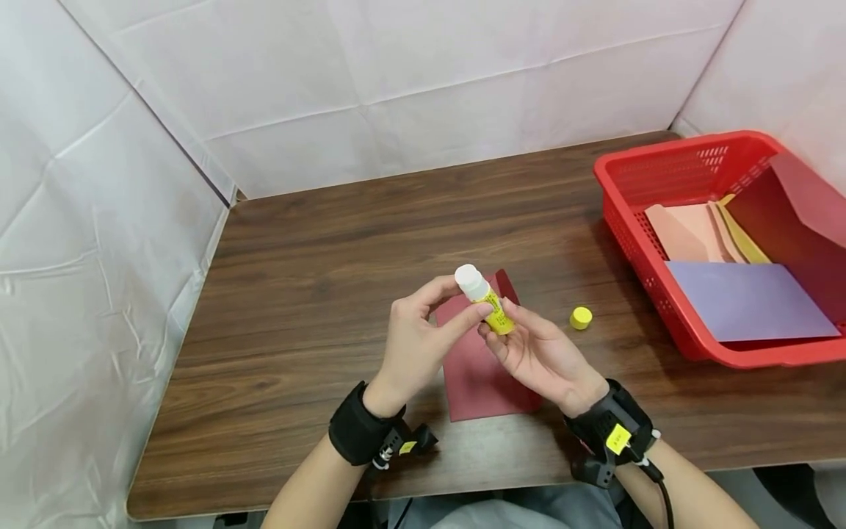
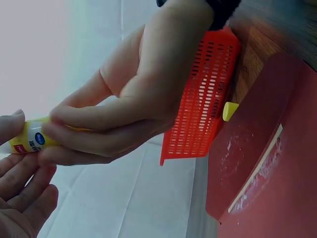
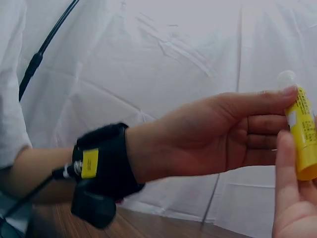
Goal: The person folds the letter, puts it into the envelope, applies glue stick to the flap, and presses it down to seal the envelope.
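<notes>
Above the table both hands hold a glue stick (image 1: 500, 320), yellow with a white upper end. My left hand (image 1: 421, 334) pinches it near the white end between thumb and fingers. Around its yellow lower end, the thumb and fingers of my right hand (image 1: 543, 358) grip the barrel. Below the hands lies a dark red envelope (image 1: 485, 386). In the left wrist view, the envelope (image 2: 297, 198) shows whitish smears and a pale strip along its flap. A small yellow cap (image 1: 581, 317) sits on the table right of the envelope.
A red plastic basket (image 1: 707, 345) stands at the right, holding a lilac envelope (image 1: 753, 300), peach and yellow ones, and a large dark red one. White sheeting (image 1: 396, 88) hangs behind and at the sides of the brown wooden table (image 1: 297, 330).
</notes>
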`<action>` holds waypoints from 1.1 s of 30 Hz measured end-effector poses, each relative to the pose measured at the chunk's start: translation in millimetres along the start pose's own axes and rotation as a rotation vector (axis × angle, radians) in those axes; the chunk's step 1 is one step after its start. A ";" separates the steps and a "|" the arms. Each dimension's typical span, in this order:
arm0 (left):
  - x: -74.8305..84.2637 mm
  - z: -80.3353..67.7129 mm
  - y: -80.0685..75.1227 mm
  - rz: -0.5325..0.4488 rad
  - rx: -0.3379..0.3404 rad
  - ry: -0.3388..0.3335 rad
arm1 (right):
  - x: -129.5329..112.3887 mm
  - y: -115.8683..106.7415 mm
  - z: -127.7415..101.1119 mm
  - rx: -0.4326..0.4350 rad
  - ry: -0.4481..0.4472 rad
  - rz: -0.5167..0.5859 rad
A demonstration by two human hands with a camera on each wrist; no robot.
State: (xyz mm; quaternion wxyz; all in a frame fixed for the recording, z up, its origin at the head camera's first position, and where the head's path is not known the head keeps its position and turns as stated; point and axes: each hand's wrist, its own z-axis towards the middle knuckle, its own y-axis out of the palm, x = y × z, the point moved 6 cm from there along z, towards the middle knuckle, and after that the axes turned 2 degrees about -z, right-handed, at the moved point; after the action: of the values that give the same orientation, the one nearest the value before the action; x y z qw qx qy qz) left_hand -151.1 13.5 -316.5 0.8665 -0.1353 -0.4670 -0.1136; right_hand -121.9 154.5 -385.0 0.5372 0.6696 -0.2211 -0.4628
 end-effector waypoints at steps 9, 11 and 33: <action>-12.0 4.5 -24.6 0.151 0.072 0.061 | -34.9 -15.5 -20.9 0.155 -0.159 -0.390; -23.5 6.9 -31.8 0.224 0.083 0.065 | -45.5 -19.5 -28.2 0.159 -0.207 -0.387; -122.4 0.9 -41.9 0.336 -0.052 -0.248 | -88.5 -50.5 -62.3 0.641 -0.271 -1.400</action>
State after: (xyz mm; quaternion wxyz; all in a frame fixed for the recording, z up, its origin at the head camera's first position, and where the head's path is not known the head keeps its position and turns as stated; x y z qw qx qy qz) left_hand -231.2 -16.9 -413.4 0.8054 -0.2463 -0.5379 0.0380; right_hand -120.5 273.1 -398.2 -0.1311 0.7135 0.0662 -0.6851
